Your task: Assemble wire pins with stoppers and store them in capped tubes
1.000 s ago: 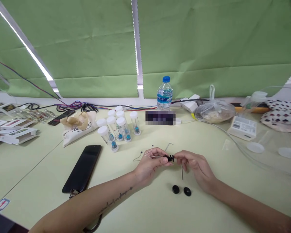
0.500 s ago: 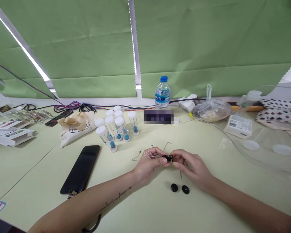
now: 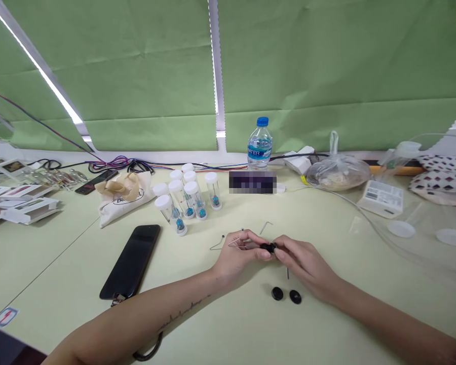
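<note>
Between the fingertips of both hands is a small black part [image 3: 268, 247]. My left hand [image 3: 240, 255] pinches its left side, and a thin bent wire [image 3: 233, 242] shows at those fingers. My right hand [image 3: 297, 257] closes thumb and fingers on its right end. Below the hands two round black discs [image 3: 277, 293] [image 3: 295, 296] lie side by side on the table. A short dark rod [image 3: 288, 274] shows under my right hand. Behind the hands lies an L-shaped metal key [image 3: 266, 226], and another bent wire [image 3: 216, 248] rests left of my left hand.
Several clear tubes with white caps [image 3: 181, 215] stand behind left, near a black phone [image 3: 130, 262] and a cloth bag [image 3: 124, 198]. A water bottle [image 3: 260, 147] stands at the back. Rightward are a plastic bag [image 3: 338, 172], a white box [image 3: 381, 198] and a cable [image 3: 365, 218].
My right fingertips have closed in on the black part, covering more of its right end. The whole view has shifted slightly, so the table's objects appear farther right.
</note>
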`<state>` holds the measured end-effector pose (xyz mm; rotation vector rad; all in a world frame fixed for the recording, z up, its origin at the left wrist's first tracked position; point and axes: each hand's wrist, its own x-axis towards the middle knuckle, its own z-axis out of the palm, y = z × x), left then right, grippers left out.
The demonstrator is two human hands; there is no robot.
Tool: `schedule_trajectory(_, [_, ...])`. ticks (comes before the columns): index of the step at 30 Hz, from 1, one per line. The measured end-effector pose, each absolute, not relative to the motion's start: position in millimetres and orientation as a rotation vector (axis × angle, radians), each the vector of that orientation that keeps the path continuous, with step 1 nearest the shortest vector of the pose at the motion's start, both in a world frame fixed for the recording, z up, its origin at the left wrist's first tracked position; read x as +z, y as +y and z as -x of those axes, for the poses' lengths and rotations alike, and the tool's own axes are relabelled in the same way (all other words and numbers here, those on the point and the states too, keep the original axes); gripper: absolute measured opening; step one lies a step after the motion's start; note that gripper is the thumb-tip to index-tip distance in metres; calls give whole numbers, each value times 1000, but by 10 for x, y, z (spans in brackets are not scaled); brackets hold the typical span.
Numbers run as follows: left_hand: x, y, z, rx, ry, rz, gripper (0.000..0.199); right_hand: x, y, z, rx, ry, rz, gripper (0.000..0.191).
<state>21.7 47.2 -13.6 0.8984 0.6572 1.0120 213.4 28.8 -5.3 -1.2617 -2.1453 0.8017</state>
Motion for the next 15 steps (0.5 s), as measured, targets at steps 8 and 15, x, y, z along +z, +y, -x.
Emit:
schedule_trajectory(8, [-123, 382, -208, 1104, 717, -1110, 20, -64, 290, -2147, 792, -2191, 1102, 32])
schedule_trajectory(15, [-94, 334, -194, 1158, 650, -1226, 22, -10, 197, -2094, 771, -2165, 1039, 34])
